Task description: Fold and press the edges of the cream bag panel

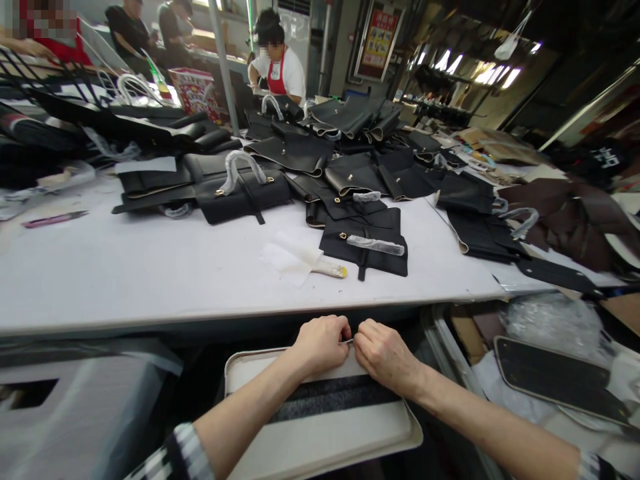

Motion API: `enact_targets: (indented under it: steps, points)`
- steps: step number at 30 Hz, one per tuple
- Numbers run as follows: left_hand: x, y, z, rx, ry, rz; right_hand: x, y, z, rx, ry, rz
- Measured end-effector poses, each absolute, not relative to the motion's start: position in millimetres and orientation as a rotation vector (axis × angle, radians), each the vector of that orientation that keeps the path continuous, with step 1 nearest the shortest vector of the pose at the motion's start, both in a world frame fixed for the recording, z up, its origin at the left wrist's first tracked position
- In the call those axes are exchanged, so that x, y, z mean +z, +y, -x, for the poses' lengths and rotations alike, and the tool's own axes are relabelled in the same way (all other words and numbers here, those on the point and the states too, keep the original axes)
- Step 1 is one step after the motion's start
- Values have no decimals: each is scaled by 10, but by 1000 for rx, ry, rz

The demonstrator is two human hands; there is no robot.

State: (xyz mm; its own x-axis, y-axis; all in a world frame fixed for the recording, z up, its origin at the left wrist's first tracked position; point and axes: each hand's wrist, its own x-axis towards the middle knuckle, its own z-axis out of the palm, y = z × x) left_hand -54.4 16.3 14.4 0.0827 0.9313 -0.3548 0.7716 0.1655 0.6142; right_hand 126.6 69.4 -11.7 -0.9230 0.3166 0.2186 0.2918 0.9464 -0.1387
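Low in the head view, close to me, is a boxy bag body with cream inner walls, rounded corners and a dark band across its inside. On its far rim my left hand is closed, fingers curled and thumb pressed in. Just beside it, my right hand pinches the same rim, so the two sets of fingertips nearly meet. Whatever small detail lies between the fingertips is hidden. Beyond the hands, a black bag flap piece with a plastic-wrapped handle lies on the white table.
Several black leather bag pieces cover the table's far side. White paper sheets and a pink pen-like tool lie nearer. A grey covered block stands left; a dark panel and plastic are right. A co-worker stands across.
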Motion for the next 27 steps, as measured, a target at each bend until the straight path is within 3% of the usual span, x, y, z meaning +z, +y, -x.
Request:
enact_targets:
  steps: [21, 27]
  points:
    - [99, 278, 544, 113, 1616, -1610, -45, 1189, -1186, 859, -3005, 186]
    - [54, 214, 555, 234, 1620, -1607, -15, 1141, -1256, 974, -2953, 238]
